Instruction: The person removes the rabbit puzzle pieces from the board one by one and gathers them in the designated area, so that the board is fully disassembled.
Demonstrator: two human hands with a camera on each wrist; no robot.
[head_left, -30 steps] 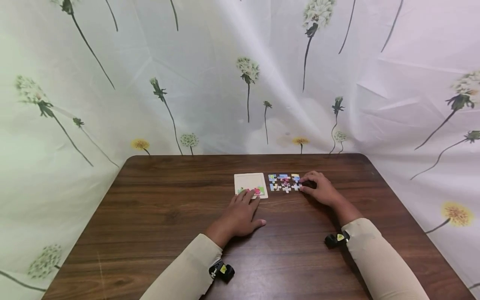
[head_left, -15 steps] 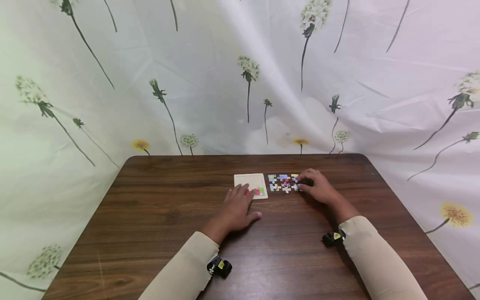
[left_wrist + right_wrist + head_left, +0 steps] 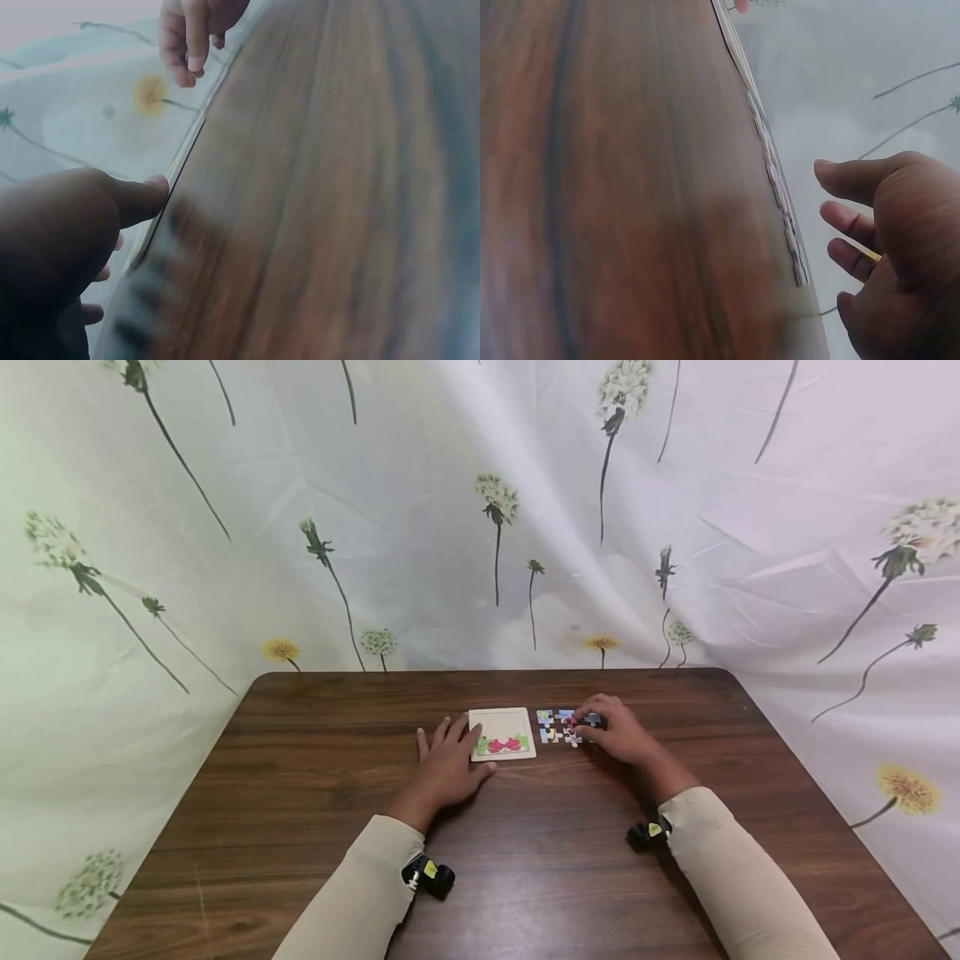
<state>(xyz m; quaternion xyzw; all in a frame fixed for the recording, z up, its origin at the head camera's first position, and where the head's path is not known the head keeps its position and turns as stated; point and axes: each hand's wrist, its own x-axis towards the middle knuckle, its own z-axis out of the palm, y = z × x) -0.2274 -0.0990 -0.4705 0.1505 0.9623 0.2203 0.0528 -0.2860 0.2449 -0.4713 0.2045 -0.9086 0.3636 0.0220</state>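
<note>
A pale square puzzle board point(image 3: 504, 723) lies flat near the far side of the table, with pink and green pieces point(image 3: 507, 745) along its near edge. My left hand point(image 3: 444, 770) is spread at the board's left edge, its fingers straight and gripping nothing. To the board's right, several loose jigsaw pieces point(image 3: 549, 735) lie in two rows. Over the right part of these rows is my right hand point(image 3: 622, 737), which hides some of them. In the right wrist view, that hand's thumb and fingers point(image 3: 847, 217) are apart and hold nothing; the pieces point(image 3: 774, 176) look thin and flat.
The brown wooden table point(image 3: 322, 793) has its far edge against a light curtain point(image 3: 420, 527) printed with dandelions. Small black cameras point(image 3: 429, 877) are strapped to both wrists over beige sleeves point(image 3: 352, 893).
My left hand has slid left off the board, uncovering the pink and green pieces. The right hand has moved left over the loose pieces.
</note>
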